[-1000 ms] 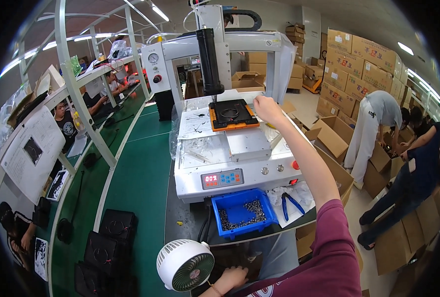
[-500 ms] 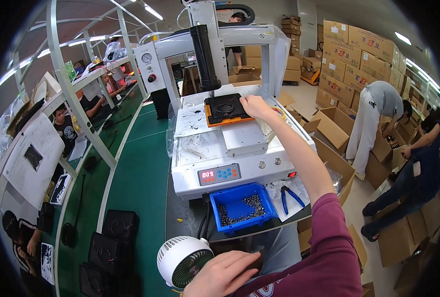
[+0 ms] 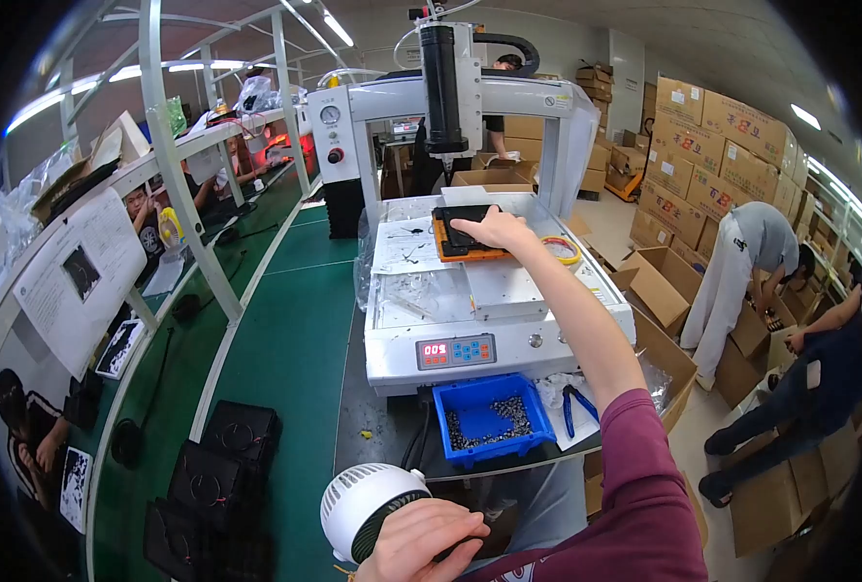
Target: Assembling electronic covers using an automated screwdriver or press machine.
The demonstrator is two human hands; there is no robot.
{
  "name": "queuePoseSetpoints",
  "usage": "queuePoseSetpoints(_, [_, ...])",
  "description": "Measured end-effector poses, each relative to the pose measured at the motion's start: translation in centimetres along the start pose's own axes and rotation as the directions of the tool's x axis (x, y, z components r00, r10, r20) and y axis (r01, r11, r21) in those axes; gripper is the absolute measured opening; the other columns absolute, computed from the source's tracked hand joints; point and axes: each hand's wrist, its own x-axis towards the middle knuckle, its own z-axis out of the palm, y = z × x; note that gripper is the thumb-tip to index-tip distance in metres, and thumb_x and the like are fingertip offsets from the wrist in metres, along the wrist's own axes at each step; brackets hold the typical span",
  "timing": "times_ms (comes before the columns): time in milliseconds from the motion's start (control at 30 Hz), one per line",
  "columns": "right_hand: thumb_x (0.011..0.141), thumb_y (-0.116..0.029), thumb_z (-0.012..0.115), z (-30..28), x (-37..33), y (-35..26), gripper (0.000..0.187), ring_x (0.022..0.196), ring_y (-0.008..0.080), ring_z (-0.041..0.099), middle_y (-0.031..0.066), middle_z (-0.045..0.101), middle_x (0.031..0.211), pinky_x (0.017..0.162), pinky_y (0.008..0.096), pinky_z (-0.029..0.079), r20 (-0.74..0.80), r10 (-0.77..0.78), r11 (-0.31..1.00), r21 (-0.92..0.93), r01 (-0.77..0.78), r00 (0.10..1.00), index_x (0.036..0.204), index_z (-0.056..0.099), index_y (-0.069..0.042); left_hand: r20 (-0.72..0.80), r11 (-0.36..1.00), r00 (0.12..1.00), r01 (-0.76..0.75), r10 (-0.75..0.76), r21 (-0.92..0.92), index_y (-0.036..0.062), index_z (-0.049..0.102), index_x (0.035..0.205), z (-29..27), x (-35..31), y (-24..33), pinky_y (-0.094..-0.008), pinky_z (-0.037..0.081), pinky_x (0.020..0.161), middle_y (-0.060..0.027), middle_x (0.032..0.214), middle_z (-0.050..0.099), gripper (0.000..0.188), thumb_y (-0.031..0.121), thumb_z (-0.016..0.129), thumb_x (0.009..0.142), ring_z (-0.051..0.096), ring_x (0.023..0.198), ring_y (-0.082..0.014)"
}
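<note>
A flat black plastic case (image 3: pixel 453 214) lies in an orange fixture (image 3: pixel 470 255) on the bed of the white screw-driving machine (image 3: pixel 406 335). My right hand (image 3: pixel 497 231) reaches over its right side, the thumb across the top and the fingers at the far edge, partly hidden. Behind it, the machine's black driver (image 3: pixel 440 87) hangs with its tip above the bed. Low in front of me, my left hand (image 3: pixel 421 543) is loosely curled beside a white fan (image 3: pixel 358 500), thumb a little apart from the fingers. I see nothing held in it.
A blue bin (image 3: pixel 494 417) of small metal screws and blue-handled pliers (image 3: pixel 578 407) sit before the machine. Yellow tape (image 3: pixel 565 250) lies on its bed. Several black cases (image 3: pixel 208 480) rest on the green bench (image 3: pixel 300 320). Cartons (image 3: pixel 668 281) and other people are at right.
My right hand has shifted from the case's right edge farther over its top. My left hand has curled more. The view has turned, and the driver now stands behind the case.
</note>
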Motion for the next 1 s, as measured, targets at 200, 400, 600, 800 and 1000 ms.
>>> queuePoseSetpoints(200, [0.060,-0.086,0.052,-0.4,-3.6,-3.3,0.126,0.129,0.0433,0.039,0.0240,0.044,0.139,0.105,0.0488,0.033,0.058,0.191,0.967,-0.184,-0.178,0.980,0.149,0.018,-0.004,-0.120,0.996,0.991,-0.057,0.066,0.074,-0.0034,0.051,0.116,-0.7,-0.2,0.2,-0.0354,0.054,0.067,-0.0159,0.076,0.069,0.042,-0.010,0.059,0.075,0.067,0.069,-0.0263])
queuePoseSetpoints(400, [0.060,-0.078,0.062,-1.2,-5.7,-4.4,0.123,0.125,0.0405,0.046,0.0235,0.044,0.139,0.100,0.0498,0.039,0.121,0.242,0.943,-0.264,-0.204,0.963,0.149,0.019,-0.004,-0.297,0.999,0.954,0.038,-0.046,-0.033,-0.0055,0.045,0.117,-0.8,-1.1,1.0,-0.0373,0.053,0.073,-0.0181,0.079,0.067,0.041,-0.011,0.051,0.077,0.066,0.072,-0.0249])
queuePoseSetpoints(600, [0.060,-0.073,0.063,-3.2,-7.4,-4.5,0.121,0.121,0.0453,0.047,0.0309,0.043,0.135,0.098,0.0495,0.040,0.002,0.207,0.973,-0.108,-0.205,0.978,0.146,0.023,0.002,-0.505,0.937,0.803,0.183,-0.317,-0.298,-0.0042,0.041,0.121,-0.5,-0.6,1.4,-0.0350,0.048,0.082,-0.0157,0.093,0.059,0.032,0.011,0.049,0.094,0.059,0.086,-0.0213])
queuePoseSetpoints(800, [0.066,-0.062,0.069,-5.2,-23.0,-7.0,0.117,0.115,0.0441,0.049,0.0345,0.049,0.121,0.099,0.0421,0.038,-0.101,-0.521,0.846,0.076,0.528,0.848,0.142,0.019,0.012,-0.355,0.761,0.817,0.150,-0.455,-0.631,-0.0017,0.029,0.133,-0.2,-1.4,-0.4,-0.0404,0.040,0.098,-0.0201,0.114,0.054,0.042,0.025,0.037,0.101,0.055,0.106,-0.0270])
queuePoseSetpoints(1000, [0.066,-0.057,0.075,-2.8,-33.3,-6.1,0.119,0.100,0.0401,0.051,0.0288,0.050,0.106,0.093,0.0405,0.040,-0.046,-0.887,0.447,0.172,0.878,0.460,0.139,0.018,0.018,-0.415,0.568,0.662,0.019,-0.624,-0.823,0.0061,0.026,0.146,3.5,-3.4,-2.3,-0.0388,0.028,0.110,-0.0095,0.143,0.039,0.078,0.065,0.016,0.094,0.038,0.131,-0.0248])
